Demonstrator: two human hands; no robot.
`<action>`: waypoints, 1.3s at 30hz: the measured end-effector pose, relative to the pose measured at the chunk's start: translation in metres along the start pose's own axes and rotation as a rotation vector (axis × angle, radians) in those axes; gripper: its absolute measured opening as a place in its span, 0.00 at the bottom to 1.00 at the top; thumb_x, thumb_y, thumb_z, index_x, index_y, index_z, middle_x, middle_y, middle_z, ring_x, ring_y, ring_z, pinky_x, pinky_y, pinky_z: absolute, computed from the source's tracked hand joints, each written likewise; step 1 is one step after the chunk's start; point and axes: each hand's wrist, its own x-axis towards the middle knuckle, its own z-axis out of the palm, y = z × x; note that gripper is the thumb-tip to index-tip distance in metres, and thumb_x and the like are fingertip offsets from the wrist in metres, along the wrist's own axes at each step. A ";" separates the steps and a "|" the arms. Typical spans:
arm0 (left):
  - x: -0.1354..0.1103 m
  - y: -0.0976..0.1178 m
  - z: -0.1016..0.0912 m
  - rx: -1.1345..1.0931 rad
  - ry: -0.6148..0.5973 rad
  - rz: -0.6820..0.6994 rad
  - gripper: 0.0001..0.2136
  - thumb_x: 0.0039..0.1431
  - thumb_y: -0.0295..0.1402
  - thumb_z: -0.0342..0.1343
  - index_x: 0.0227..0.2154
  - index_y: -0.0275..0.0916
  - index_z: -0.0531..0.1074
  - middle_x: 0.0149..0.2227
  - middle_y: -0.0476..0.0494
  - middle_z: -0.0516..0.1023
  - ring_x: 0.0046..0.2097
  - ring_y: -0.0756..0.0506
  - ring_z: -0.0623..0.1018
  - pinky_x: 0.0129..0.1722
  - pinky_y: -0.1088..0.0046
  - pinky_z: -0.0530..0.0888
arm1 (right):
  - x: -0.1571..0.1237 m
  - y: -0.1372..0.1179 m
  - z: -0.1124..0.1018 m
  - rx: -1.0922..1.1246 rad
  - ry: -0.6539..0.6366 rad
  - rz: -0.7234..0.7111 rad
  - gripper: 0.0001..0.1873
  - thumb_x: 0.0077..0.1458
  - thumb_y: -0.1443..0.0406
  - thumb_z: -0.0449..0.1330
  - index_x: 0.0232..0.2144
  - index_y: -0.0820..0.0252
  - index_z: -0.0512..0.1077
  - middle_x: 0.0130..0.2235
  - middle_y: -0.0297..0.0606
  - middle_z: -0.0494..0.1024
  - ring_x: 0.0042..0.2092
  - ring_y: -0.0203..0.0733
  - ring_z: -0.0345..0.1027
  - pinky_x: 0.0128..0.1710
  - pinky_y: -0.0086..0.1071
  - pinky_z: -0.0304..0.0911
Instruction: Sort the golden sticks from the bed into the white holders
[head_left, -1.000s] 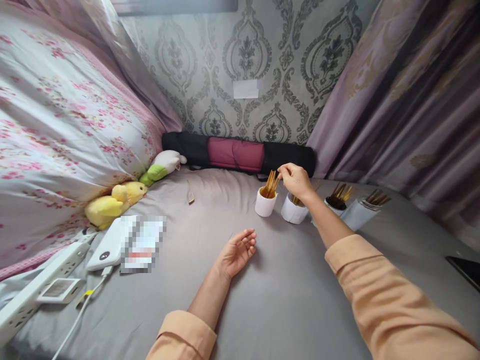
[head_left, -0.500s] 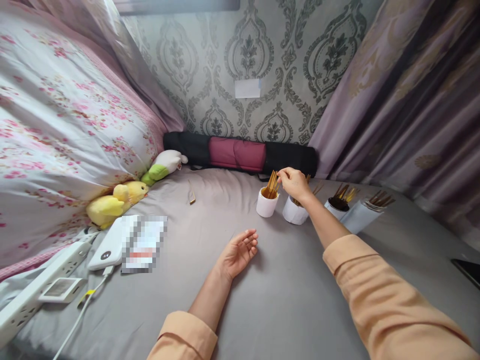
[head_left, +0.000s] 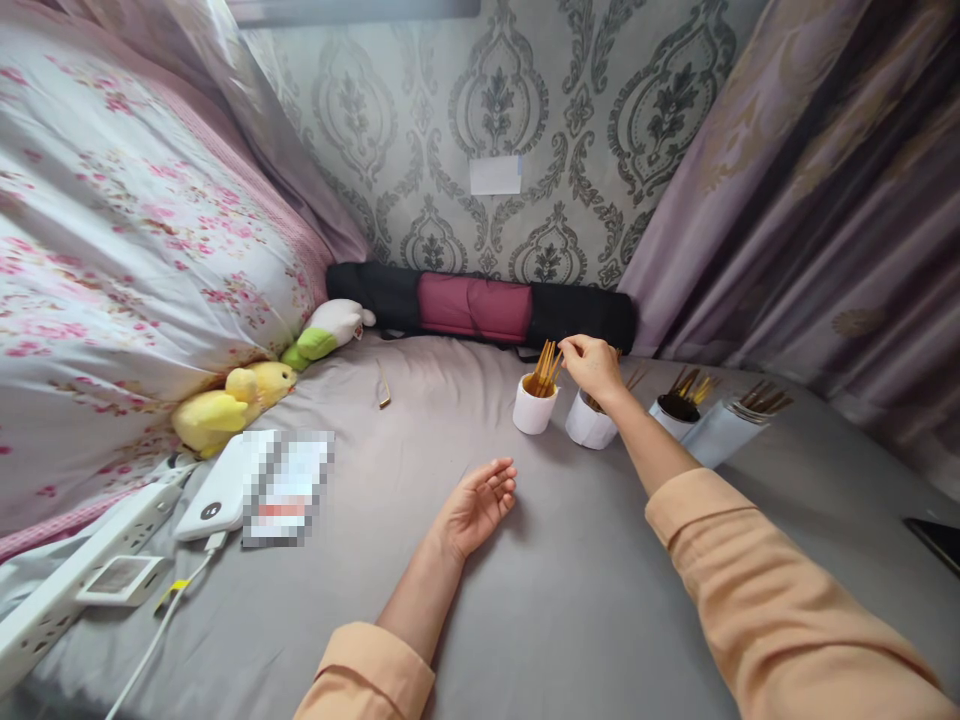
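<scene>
Apparently, a slim stick (head_left: 556, 372) is in the leftmost cup (head_left: 533, 411) toward the bed's (head_left: 577, 580) far edge, unreleased: right hand (head_left: 592, 368) pinching, left hand (head_left: 478, 508) empty.

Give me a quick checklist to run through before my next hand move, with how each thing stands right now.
1. Bare left hand empty, apart from the cups: ok.
2. Bare right hand with fingers at a thin golden-brown stick: ok.
3. Firm pinch on that stick: cannot tell.
4. Leftmost white cylindrical cup upright: ok.
5. Stick's lower end clear of that cup: cannot tell.
6. Second white cylindrical cup fully visible: not ok, right hand hides part.
</scene>
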 end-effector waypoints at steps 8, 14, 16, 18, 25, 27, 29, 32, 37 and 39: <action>0.001 0.000 -0.001 0.006 -0.019 0.007 0.09 0.50 0.28 0.55 0.35 0.31 0.71 0.31 0.44 0.74 0.30 0.54 0.72 0.28 0.80 0.68 | 0.000 0.005 0.003 0.005 0.033 0.004 0.15 0.52 0.59 0.50 0.34 0.58 0.74 0.29 0.38 0.77 0.33 0.40 0.70 0.34 0.29 0.61; 0.001 0.000 0.000 0.001 -0.010 0.003 0.08 0.51 0.28 0.55 0.34 0.31 0.71 0.31 0.43 0.74 0.29 0.54 0.72 0.27 0.80 0.68 | 0.000 0.006 0.004 0.008 0.031 0.017 0.15 0.51 0.60 0.50 0.33 0.58 0.74 0.29 0.39 0.77 0.32 0.40 0.70 0.33 0.30 0.61; 0.001 0.000 0.000 -0.001 -0.013 0.004 0.08 0.51 0.28 0.55 0.34 0.31 0.71 0.31 0.43 0.73 0.29 0.54 0.72 0.27 0.80 0.68 | 0.000 0.007 0.004 0.007 0.029 0.022 0.15 0.51 0.60 0.50 0.33 0.59 0.74 0.29 0.39 0.77 0.32 0.40 0.70 0.34 0.30 0.61; 0.001 0.000 0.000 -0.002 -0.011 0.004 0.08 0.51 0.28 0.55 0.34 0.31 0.71 0.31 0.43 0.73 0.29 0.54 0.72 0.27 0.80 0.68 | 0.000 0.007 0.004 0.003 0.026 0.025 0.15 0.51 0.60 0.50 0.33 0.59 0.74 0.29 0.39 0.77 0.32 0.40 0.70 0.34 0.30 0.61; 0.000 0.000 0.000 -0.004 -0.013 0.002 0.08 0.51 0.28 0.55 0.35 0.31 0.71 0.31 0.43 0.73 0.29 0.54 0.72 0.27 0.80 0.68 | 0.000 0.007 0.003 0.002 0.021 0.023 0.15 0.51 0.61 0.50 0.34 0.60 0.74 0.28 0.39 0.77 0.32 0.40 0.70 0.34 0.30 0.61; 0.000 0.000 0.000 -0.002 -0.010 0.003 0.08 0.51 0.28 0.55 0.35 0.30 0.71 0.31 0.43 0.73 0.29 0.54 0.72 0.27 0.80 0.68 | -0.001 0.006 0.002 -0.004 0.023 0.028 0.15 0.51 0.61 0.50 0.34 0.60 0.74 0.28 0.40 0.77 0.32 0.40 0.70 0.34 0.30 0.61; 0.000 0.000 0.001 0.001 -0.008 0.001 0.08 0.51 0.28 0.55 0.34 0.30 0.71 0.31 0.43 0.74 0.29 0.54 0.72 0.27 0.80 0.68 | -0.002 0.006 0.000 -0.009 0.032 0.027 0.15 0.52 0.61 0.50 0.34 0.60 0.74 0.28 0.40 0.77 0.33 0.40 0.70 0.35 0.30 0.61; -0.001 0.001 0.002 0.004 -0.006 0.003 0.07 0.52 0.28 0.54 0.34 0.30 0.71 0.31 0.43 0.74 0.29 0.54 0.72 0.27 0.80 0.68 | -0.004 0.006 -0.004 -0.005 0.054 0.032 0.15 0.52 0.61 0.49 0.33 0.60 0.74 0.28 0.40 0.77 0.32 0.41 0.70 0.35 0.31 0.60; 0.000 0.001 0.003 0.007 0.005 0.001 0.07 0.52 0.28 0.54 0.34 0.31 0.71 0.30 0.43 0.74 0.29 0.54 0.72 0.27 0.81 0.68 | -0.011 0.000 -0.011 0.096 0.110 0.068 0.14 0.52 0.60 0.49 0.31 0.62 0.72 0.24 0.39 0.75 0.29 0.39 0.69 0.33 0.30 0.60; 0.000 0.001 0.002 0.005 0.001 -0.001 0.07 0.52 0.28 0.54 0.34 0.31 0.71 0.30 0.43 0.74 0.29 0.54 0.72 0.27 0.81 0.68 | -0.020 -0.010 -0.014 0.221 0.115 0.087 0.15 0.52 0.59 0.49 0.31 0.63 0.71 0.23 0.38 0.74 0.27 0.38 0.67 0.29 0.29 0.60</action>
